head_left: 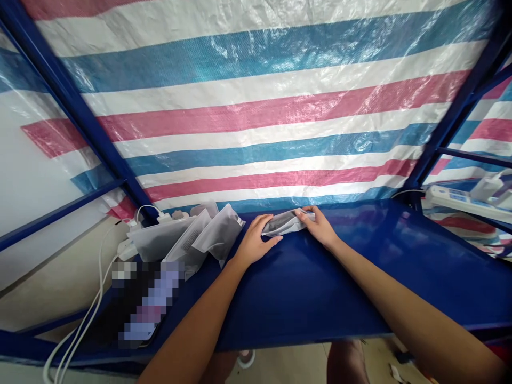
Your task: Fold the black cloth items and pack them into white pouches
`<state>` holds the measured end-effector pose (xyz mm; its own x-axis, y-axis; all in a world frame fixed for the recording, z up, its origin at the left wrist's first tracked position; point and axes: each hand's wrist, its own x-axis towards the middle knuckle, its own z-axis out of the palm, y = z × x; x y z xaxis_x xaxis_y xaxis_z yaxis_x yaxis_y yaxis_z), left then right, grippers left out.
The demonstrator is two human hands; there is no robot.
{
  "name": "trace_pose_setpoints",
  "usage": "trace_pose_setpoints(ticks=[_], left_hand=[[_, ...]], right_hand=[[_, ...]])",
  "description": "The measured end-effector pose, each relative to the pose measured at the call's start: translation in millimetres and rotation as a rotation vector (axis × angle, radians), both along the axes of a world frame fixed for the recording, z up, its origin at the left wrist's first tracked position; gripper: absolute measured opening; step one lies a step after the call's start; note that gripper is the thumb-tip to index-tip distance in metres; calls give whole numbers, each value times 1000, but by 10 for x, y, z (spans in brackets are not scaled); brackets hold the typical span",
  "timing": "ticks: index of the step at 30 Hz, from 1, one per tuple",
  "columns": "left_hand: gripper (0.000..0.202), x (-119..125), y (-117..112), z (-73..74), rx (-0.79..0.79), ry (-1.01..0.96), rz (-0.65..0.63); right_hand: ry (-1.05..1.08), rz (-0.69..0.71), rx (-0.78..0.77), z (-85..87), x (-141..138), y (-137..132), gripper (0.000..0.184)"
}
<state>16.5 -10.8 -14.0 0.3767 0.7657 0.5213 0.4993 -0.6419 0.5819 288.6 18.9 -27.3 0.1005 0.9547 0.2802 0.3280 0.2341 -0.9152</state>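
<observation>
A frosted, greyish plastic pouch (286,223) is held low over the blue tabletop, close to its back edge. My left hand (256,239) is at the pouch's left end, fingers along the far side and thumb stretched along the near edge. At the other end, my right hand (320,226) grips the right corner, its thumb on top and the fingers curled behind. Something darker shows through the pouch, but I cannot make out what. To the left of my left hand, several similar frosted pouches (224,233) lean against one another.
A blue tabletop (304,298) spans the front, with a striped plastic sheet (256,117) behind. At the left lie a blurred-out phone-like device (150,312) and white cables (90,314). A white power strip (460,200) sits at the right. Blue metal posts (76,112) frame the sides.
</observation>
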Motion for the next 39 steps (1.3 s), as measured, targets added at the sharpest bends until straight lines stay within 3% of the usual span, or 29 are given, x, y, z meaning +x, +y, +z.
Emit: trace_pose_setpoints(ticks=[6, 9, 12, 16, 23, 29, 33, 35, 39], left_hand=[[30, -40, 36, -68, 79, -169, 72], [13, -46, 64, -72, 61, -267, 64], [15, -55, 71, -46, 71, -257, 44], [12, -33, 47, -10, 141, -178, 79], [18, -13, 5, -13, 185, -134, 101], [16, 5, 30, -69, 118, -279, 94], [20, 51, 25, -73, 100, -322, 79], [20, 82, 8, -63, 81, -312, 78], [28, 145, -25, -58, 59, -236, 29]], right_hand=[[-189, -27, 288, 68, 110, 25, 55], [-259, 157, 361, 158, 184, -31, 43], [-319, 306, 400, 165, 226, -54, 29], [-339, 216, 436, 118, 252, -36, 11], [-388, 126, 493, 129, 342, 0, 19], [-445, 81, 522, 78, 423, 67, 17], [-578, 19, 615, 156, 306, -62, 17], [-617, 46, 658, 201, 173, -168, 27], [-592, 227, 727, 227, -120, -319, 42]])
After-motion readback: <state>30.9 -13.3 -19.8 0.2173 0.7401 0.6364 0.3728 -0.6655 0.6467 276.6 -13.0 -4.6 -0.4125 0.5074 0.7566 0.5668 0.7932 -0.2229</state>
